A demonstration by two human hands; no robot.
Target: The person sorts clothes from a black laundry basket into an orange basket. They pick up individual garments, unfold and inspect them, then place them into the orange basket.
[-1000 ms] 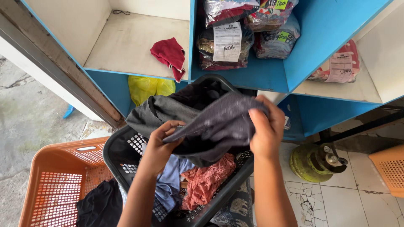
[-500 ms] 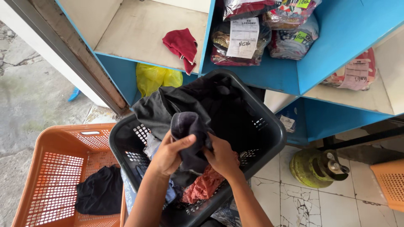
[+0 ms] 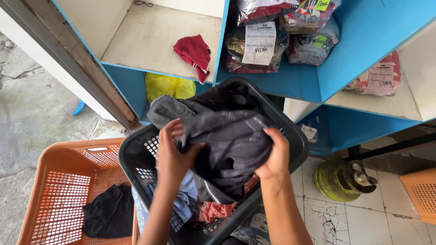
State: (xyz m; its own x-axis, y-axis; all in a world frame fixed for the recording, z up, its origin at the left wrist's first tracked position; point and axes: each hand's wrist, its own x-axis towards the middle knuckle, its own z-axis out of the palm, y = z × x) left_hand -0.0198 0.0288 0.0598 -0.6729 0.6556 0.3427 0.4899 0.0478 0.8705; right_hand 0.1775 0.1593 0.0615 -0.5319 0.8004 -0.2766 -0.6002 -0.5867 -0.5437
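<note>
Dark garment (image 3: pixel 231 136) between both hands, above basket rim (image 3: pixel 297 136)

An orange laundry basket (image 3: pixel 59 181) stands on the floor at the lower left, with a black garment (image 3: pixel 109 213) lying in its bottom. Above, a blue shelf unit (image 3: pixel 363 41) has pale compartments: a crumpled red cloth (image 3: pixel 194 52) lies in the left one, and clear bags of folded laundry (image 3: pixel 281 36) with paper slips fill the middle one. A yellow plastic bag (image 3: pixel 165 86) sits in the lower compartment. A green gas cylinder (image 3: pixel 340 179) stands on the cracked tiled floor (image 3: pixel 363 222), near a second orange basket (image 3: pixel 420 193) at the right edge.
</note>
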